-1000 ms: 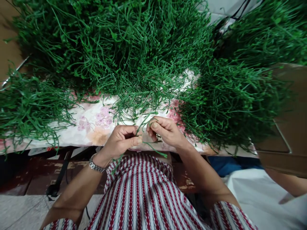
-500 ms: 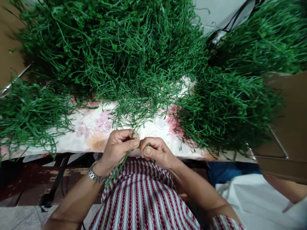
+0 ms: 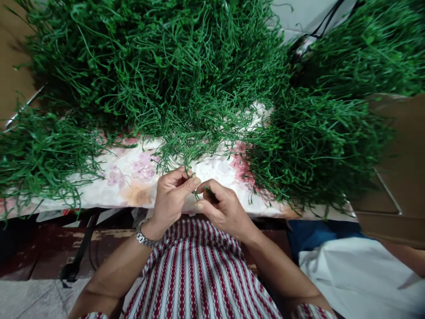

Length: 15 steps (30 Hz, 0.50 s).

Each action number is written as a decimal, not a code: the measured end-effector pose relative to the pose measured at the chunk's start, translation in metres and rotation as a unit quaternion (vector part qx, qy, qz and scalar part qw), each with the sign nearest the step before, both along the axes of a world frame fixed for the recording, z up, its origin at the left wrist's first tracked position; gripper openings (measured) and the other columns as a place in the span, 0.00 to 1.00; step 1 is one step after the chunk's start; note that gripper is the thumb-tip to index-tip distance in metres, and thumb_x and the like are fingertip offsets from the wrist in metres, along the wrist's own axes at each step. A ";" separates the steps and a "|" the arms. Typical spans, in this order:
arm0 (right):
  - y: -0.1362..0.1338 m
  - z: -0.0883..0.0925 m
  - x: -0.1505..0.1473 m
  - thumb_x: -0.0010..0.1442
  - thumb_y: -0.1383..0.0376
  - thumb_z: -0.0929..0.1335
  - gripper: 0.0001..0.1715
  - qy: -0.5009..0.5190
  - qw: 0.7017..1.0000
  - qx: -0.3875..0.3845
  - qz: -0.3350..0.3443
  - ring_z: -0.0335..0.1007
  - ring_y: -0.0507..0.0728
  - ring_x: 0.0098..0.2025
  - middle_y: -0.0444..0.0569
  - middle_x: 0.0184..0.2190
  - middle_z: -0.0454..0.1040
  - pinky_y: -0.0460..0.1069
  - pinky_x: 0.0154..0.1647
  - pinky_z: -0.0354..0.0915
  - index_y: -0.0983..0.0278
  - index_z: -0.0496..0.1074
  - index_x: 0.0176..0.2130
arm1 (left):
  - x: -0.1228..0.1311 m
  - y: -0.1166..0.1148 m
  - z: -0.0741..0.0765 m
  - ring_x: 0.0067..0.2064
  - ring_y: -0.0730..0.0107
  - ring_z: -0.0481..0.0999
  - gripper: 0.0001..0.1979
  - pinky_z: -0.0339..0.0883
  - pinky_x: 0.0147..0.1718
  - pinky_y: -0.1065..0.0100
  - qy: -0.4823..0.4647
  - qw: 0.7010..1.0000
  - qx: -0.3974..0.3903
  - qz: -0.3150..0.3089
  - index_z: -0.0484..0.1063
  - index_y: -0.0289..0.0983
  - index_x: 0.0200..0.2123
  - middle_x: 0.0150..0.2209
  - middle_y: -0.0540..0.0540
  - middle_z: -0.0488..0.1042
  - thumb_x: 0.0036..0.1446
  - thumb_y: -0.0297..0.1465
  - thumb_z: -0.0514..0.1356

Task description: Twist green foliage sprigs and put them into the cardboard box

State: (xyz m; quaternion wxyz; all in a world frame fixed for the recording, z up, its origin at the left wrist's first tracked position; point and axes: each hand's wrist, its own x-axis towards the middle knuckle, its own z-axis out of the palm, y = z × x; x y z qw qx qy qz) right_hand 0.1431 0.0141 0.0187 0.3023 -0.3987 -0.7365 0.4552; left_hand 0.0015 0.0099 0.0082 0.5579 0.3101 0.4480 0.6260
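Note:
My left hand (image 3: 173, 192), with a metal watch (image 3: 146, 235) at its wrist, pinches a thin green stem (image 3: 187, 165) between thumb and fingers. The stem's upper part reaches toward loose greenery on the cloth. My right hand (image 3: 224, 208) is close beside it, fingers curled and thumb near the forefinger. A bit of green stem (image 3: 208, 192) shows inside its curl; its other end is hidden. Both hands are over the front edge of a floral tablecloth (image 3: 212, 173). Just ahead of them lie loose tangled green stems (image 3: 186, 144).
A big heap of green stems (image 3: 159, 62) fills the back. Smaller piles lie at left (image 3: 43, 150) and right (image 3: 318, 150). A cardboard piece (image 3: 405, 177) with a metal handle stands at right. Beside me is another person's white garment (image 3: 358, 274).
Both hands have moved slightly up and right. The stem length that hung below my left hand no longer shows there. My right fingers have loosened from a tighter curl.

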 end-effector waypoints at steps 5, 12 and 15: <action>-0.001 -0.005 0.000 0.61 0.64 0.61 0.11 -0.023 0.999 0.031 0.002 0.54 0.47 0.24 0.41 0.22 0.60 0.43 0.27 0.53 0.66 0.62 0.28 | 0.003 0.001 0.005 0.25 0.79 0.64 0.08 0.59 0.26 0.75 -0.014 1.000 -0.013 -0.025 0.69 0.34 0.20 0.21 0.53 0.65 0.43 0.27 0.66; 0.005 -0.008 0.008 0.62 0.62 0.61 0.12 -0.013 0.999 0.003 0.031 0.55 0.47 0.25 0.42 0.23 0.62 0.42 0.28 0.53 0.66 0.64 0.30 | -0.006 -0.001 0.003 0.27 0.77 0.67 0.04 0.62 0.28 0.75 -0.028 0.994 -0.027 -0.102 0.73 0.33 0.25 0.23 0.50 0.69 0.46 0.29 0.65; 0.006 -0.010 0.011 0.62 0.62 0.60 0.12 -0.020 0.999 0.002 0.035 0.54 0.47 0.25 0.41 0.22 0.61 0.42 0.27 0.52 0.66 0.64 0.30 | -0.009 -0.002 0.001 0.27 0.77 0.69 0.03 0.64 0.28 0.75 -0.011 0.993 -0.023 -0.118 0.74 0.34 0.26 0.24 0.50 0.71 0.44 0.27 0.65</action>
